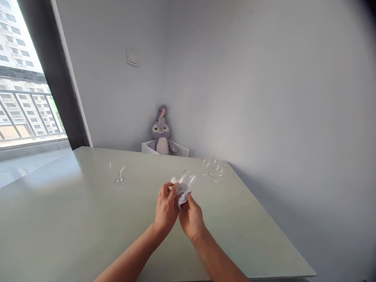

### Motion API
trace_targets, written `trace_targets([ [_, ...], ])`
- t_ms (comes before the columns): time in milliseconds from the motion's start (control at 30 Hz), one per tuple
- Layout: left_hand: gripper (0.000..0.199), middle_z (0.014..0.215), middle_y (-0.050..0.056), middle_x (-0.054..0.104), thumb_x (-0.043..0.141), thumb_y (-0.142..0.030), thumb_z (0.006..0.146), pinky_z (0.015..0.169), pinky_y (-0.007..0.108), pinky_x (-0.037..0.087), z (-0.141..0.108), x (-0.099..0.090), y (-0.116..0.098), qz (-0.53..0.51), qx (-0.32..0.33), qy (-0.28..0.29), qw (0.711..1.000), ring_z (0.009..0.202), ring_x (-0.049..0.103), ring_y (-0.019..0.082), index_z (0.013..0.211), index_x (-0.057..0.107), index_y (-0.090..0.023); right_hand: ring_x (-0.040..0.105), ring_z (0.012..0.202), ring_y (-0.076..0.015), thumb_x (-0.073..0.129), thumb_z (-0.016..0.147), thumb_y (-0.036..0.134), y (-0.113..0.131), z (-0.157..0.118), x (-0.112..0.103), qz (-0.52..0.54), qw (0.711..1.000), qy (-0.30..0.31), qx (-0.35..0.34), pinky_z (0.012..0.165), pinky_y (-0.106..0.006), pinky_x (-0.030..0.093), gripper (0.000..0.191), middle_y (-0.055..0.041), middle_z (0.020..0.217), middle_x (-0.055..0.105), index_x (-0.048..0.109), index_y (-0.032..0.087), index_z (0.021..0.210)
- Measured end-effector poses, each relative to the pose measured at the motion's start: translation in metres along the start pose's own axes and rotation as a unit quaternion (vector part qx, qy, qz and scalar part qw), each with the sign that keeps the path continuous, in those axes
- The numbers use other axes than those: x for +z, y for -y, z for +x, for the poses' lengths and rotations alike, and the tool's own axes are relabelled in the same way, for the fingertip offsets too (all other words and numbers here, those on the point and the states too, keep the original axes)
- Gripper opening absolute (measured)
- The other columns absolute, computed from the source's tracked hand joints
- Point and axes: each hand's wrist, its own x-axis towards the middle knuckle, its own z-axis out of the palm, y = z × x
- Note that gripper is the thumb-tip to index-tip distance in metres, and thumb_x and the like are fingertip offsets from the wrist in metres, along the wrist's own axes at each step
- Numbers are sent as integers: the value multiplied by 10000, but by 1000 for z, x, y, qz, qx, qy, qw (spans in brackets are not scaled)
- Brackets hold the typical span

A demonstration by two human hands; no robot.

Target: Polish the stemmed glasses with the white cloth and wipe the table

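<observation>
Above the middle of the table, both hands are closed together around a clear glass [190, 180] and a white cloth [182, 199]. The glass tilts up and away from me, its bowl showing past my fingers. My left hand [166, 206] grips the lower part of the glass, its fingertips at the cloth's edge. My right hand [192, 217] pinches the cloth against the glass from the right. The cloth and fingers hide most of the lower part of the glass.
The pale table [88, 235] carries a lone stemmed glass [120, 180] at the left and several small stemmed glasses [216, 179] near its right edge. A plush toy [161, 135] sits in a white basket [183, 151] beyond the far edge. A wall runs along the right.
</observation>
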Motion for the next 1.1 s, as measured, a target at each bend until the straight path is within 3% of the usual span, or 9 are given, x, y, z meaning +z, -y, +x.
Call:
trace_targets([
  [100,371,1309,126,378,413,-148,821,898,483,369,-6,0,-9,-12,-24,-16,1000,1167,392,284,1176,488,-225,568,878,-186,505,802,455,-5,-4,2,-30,998,36,34,688,-299,458,325,-41,973,621,565,234,1033],
  [200,360,1373,96,330,426,-217,822,849,471,424,-3,-12,-5,-176,-102,90,975,1161,413,284,1174,493,-255,578,779,-169,555,778,438,3,0,-6,-42,996,53,67,641,-278,452,272,-20,834,630,586,216,933],
  [433,568,1253,162,469,554,-434,754,588,324,495,26,-32,13,-585,-285,283,705,857,602,234,1249,392,-207,532,517,-141,591,712,494,15,4,-10,-54,987,52,141,422,-241,373,352,-17,611,580,590,148,777],
  [633,504,1118,125,577,700,-340,642,736,315,470,22,-38,-1,-573,-316,196,731,944,574,226,1069,480,-187,468,456,-97,643,663,487,13,12,-18,-52,984,-10,168,398,-202,317,351,8,559,542,581,150,737],
  [767,488,1085,92,599,713,-306,633,672,261,461,23,-49,-1,-564,-319,104,755,889,590,191,1049,476,-209,507,559,-132,533,746,542,28,5,-33,-144,985,-64,64,484,-244,391,352,-10,652,561,571,192,744],
  [867,396,1011,68,616,691,-307,660,651,243,461,25,-48,9,-592,-374,78,710,830,605,163,988,500,-193,524,701,-168,419,835,503,41,-16,-30,-368,921,61,-111,629,-301,431,344,-48,800,573,591,206,825],
  [1000,210,696,11,593,648,-279,698,585,242,462,18,-34,12,-651,-444,159,595,634,574,123,826,552,-144,487,910,-213,474,840,374,38,-35,-18,-610,721,185,-271,753,-351,413,259,-80,1133,481,574,284,1061],
  [1033,169,647,-1,571,643,-251,698,566,236,457,16,-31,9,-668,-450,181,564,608,559,117,792,559,-139,491,881,-201,471,843,352,34,-35,-17,-621,705,181,-291,727,-338,418,262,-79,1107,482,567,297,1082],
  [1100,112,629,-7,556,640,-188,693,571,222,462,13,-28,2,-703,-444,195,521,599,547,105,761,570,-132,497,783,-169,453,853,344,23,-32,-16,-579,743,145,-303,666,-301,426,258,-64,963,508,562,287,1080],
])
